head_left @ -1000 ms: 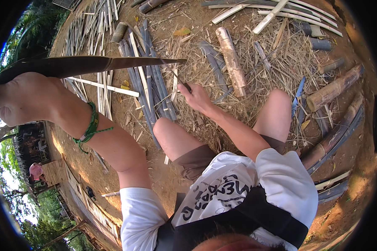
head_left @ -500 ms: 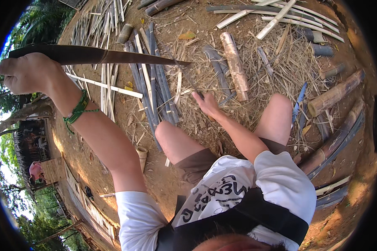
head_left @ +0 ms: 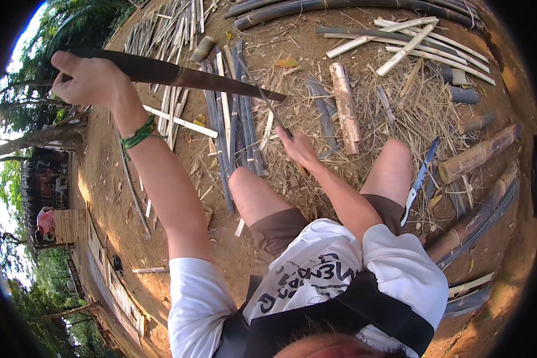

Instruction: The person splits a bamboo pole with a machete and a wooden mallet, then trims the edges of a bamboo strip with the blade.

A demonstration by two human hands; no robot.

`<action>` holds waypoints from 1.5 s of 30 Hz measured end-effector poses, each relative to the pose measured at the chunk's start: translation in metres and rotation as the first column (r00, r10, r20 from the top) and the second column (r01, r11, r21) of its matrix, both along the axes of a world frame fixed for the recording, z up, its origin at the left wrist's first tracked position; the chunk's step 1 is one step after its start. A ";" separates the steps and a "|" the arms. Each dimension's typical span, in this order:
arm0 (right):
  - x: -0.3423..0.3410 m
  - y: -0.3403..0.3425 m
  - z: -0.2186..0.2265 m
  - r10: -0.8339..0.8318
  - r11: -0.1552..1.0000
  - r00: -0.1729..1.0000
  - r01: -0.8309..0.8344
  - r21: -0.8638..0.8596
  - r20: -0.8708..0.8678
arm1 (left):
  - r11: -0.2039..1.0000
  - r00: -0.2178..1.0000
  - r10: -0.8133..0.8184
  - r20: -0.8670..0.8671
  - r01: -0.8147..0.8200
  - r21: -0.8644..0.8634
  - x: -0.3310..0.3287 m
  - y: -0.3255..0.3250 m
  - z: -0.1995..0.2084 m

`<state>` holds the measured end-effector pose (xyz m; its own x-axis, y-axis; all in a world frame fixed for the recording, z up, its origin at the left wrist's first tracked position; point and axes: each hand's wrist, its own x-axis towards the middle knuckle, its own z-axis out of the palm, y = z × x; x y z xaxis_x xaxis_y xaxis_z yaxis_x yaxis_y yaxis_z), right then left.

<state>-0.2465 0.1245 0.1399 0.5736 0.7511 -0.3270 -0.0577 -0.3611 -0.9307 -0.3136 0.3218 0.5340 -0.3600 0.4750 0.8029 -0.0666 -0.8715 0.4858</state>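
My left hand [head_left: 92, 80] is raised at the far left, closed on the thick end of a long dark bamboo strip [head_left: 179, 74]. The strip slants down to the right and narrows toward its far tip. In front of my knees, my right hand [head_left: 298, 148] grips a long thin-bladed knife [head_left: 272, 109]. Its blade points up and left, crossing the strip close to the tip; whether it touches cannot be told. Part of a brown handle shows below the right hand. Between my knees and the far bamboo lies a short peeled bamboo log [head_left: 345, 107].
Dark and pale bamboo strips [head_left: 244, 119] lie beyond my left knee. A handsaw [head_left: 420, 176] with a blue blade rests by my right knee. Shavings [head_left: 394, 119] cover the dirt ahead. Bamboo logs [head_left: 480, 152] lie to the right, long dark poles [head_left: 340, 6] at the back.
My left hand has come inward to the right, and the bamboo strip slopes more steeply. The right hand with the knife has shifted only slightly. The whole view has moved a little.
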 end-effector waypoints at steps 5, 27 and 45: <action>-0.025 0.008 0.101 -0.007 0.924 0.998 0.030 0.382 -0.062 | 0.936 0.938 -0.336 -0.088 0.342 0.082 0.010 -0.011 0.010; -0.048 -0.041 0.267 -0.011 0.710 0.999 -0.014 0.704 0.031 | 0.946 0.956 -0.241 -0.168 0.270 0.178 0.013 -0.085 -0.015; -0.036 -0.050 0.228 -0.064 0.848 0.998 0.057 0.527 -0.005 | 0.982 0.977 -0.123 -0.175 0.145 0.118 0.021 -0.117 -0.015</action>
<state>-0.2829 0.0745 0.3680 0.6247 0.7724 0.1149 -0.0505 0.1868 -0.9811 -0.2929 0.2048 0.5185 -0.1568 0.3983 0.9037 -0.1148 -0.9162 0.3839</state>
